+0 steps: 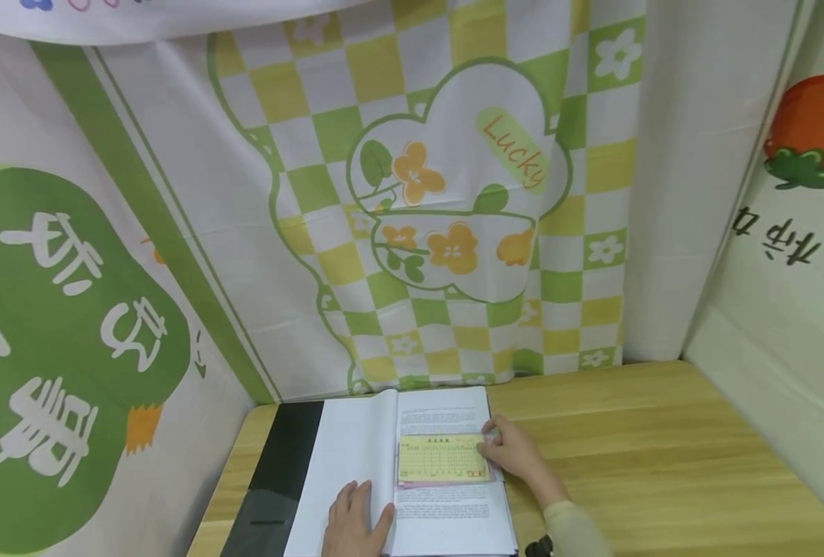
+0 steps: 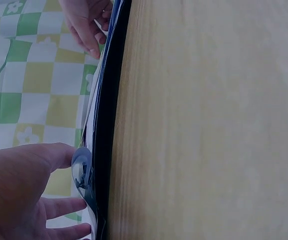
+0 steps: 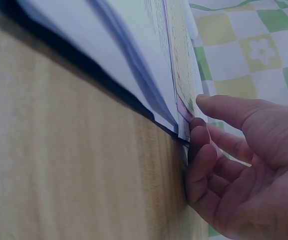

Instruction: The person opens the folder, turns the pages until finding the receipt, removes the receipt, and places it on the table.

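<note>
1. Apparently done opening folder [image 1: 289, 441] on surface [image 1: 627, 449].
2. Pinching yellow slip [image 1: 442, 460] atop folder's right page [image 1: 449, 530] with fingers of right hand [image 1: 514, 450].
3. Resting relaxed fingers of left hand [image 1: 354, 527] on folder's left page [image 1: 347, 441].
4. Yet to release slip.

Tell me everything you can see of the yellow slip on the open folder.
The yellow slip is a rectangular form, apparently paper, with a heading, a printed grid and red marks near its lower right corner. It lies face up, roughly flat and squared with the printed page of the open folder, a pink edge showing beneath it. The right hand overlaps its right edge; whether it is gripped is unclear.
</note>
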The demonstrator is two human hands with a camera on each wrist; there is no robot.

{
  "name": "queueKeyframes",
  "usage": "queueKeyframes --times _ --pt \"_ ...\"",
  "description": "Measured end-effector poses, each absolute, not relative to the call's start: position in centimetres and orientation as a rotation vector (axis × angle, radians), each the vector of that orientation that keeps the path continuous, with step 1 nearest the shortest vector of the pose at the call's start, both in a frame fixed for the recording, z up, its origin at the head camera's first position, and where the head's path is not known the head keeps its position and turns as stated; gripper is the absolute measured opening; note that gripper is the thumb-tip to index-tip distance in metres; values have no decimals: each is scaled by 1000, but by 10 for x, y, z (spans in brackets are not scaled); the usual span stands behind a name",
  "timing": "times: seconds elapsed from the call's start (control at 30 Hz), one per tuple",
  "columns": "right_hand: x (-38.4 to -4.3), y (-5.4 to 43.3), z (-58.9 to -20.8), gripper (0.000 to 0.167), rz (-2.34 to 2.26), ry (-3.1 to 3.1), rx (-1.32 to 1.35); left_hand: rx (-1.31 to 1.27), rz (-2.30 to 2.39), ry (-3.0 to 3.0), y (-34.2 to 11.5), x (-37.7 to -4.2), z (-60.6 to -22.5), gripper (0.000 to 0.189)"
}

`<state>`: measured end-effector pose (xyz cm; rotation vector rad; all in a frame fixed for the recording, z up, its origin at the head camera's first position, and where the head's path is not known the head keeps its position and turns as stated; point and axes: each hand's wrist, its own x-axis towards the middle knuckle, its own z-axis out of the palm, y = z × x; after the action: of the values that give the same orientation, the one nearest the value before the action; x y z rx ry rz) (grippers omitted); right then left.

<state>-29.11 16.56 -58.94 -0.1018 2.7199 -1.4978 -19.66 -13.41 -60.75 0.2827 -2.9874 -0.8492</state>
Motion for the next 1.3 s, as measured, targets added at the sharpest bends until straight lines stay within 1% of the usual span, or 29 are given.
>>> queueKeyframes --times 0.2,0.67,1.3 --pt "-290 165 -593 28 -1451 2738 -102 262 -854 -2963 -135 -196 -611 64" --pt "-289 160 -596 28 -1438 2759 -103 244 -850 -2949 -135 -195 -611 63" --pt "-294 159 -601 19 -1347 2797 -130 270 -813 -2933 -133 -195 -612 63"
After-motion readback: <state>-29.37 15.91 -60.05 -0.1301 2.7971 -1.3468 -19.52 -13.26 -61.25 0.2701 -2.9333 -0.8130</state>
